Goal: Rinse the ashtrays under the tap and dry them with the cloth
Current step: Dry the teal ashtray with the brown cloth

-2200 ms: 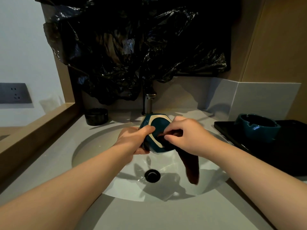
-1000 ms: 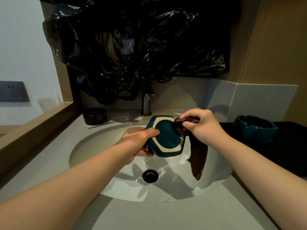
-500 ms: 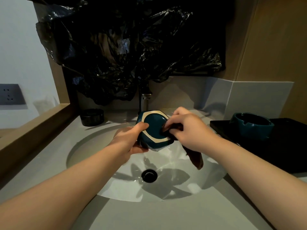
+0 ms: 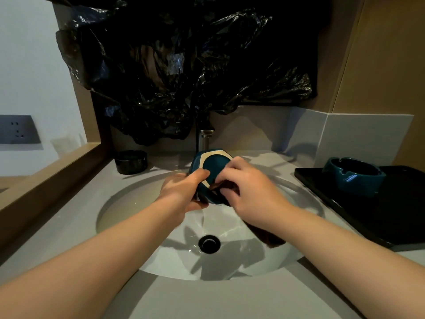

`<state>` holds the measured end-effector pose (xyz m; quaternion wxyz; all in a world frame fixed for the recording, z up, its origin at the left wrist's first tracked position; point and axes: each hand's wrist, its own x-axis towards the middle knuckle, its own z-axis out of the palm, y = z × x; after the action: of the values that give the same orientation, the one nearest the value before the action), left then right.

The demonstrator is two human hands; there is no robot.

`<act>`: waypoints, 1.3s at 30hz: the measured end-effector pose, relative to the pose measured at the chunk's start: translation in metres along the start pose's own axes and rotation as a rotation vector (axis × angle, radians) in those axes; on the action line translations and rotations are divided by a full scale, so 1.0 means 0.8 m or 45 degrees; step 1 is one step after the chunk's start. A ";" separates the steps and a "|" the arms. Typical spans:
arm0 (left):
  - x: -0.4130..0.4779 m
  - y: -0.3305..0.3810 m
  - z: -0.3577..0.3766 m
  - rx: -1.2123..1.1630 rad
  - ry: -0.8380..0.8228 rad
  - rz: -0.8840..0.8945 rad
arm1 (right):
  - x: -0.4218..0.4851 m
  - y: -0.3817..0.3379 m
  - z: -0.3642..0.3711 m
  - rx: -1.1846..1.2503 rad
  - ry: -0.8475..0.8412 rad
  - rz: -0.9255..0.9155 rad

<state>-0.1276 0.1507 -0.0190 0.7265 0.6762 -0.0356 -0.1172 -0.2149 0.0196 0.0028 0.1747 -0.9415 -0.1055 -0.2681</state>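
A black ashtray [image 4: 131, 161] is waiting left of the grip, seemingly undone. The left hand [image 4: 181, 192] is clasping the teal ashtray [image 4: 212, 165] above the sink [image 4: 119, 217]; the right hand [image 4: 247, 192] is pinching the cloth [image 4: 268, 236] against its underside, drying. Another teal one [image 4: 353, 176] is sitting rightward, apparently finished. No writing is showing

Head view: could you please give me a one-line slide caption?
Over the sink, left hand holds a teal ashtray while right hand wipes it with a brown cloth.
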 end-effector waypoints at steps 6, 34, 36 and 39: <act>-0.001 0.003 -0.004 -0.154 -0.024 -0.035 | 0.000 -0.001 0.009 -0.061 0.012 -0.289; -0.018 0.007 -0.015 0.459 -0.739 0.015 | 0.003 0.092 -0.050 0.843 -0.867 0.675; -0.021 0.008 -0.015 0.542 -0.793 0.029 | 0.001 0.093 -0.051 0.803 -0.997 0.650; -0.019 0.008 -0.015 0.608 -0.823 0.021 | 0.002 0.091 -0.047 0.820 -1.075 0.671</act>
<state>-0.1391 0.1664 -0.0117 0.5013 0.7540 -0.2939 -0.3064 -0.2101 -0.0613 0.0141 0.4553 -0.8607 -0.0045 0.2277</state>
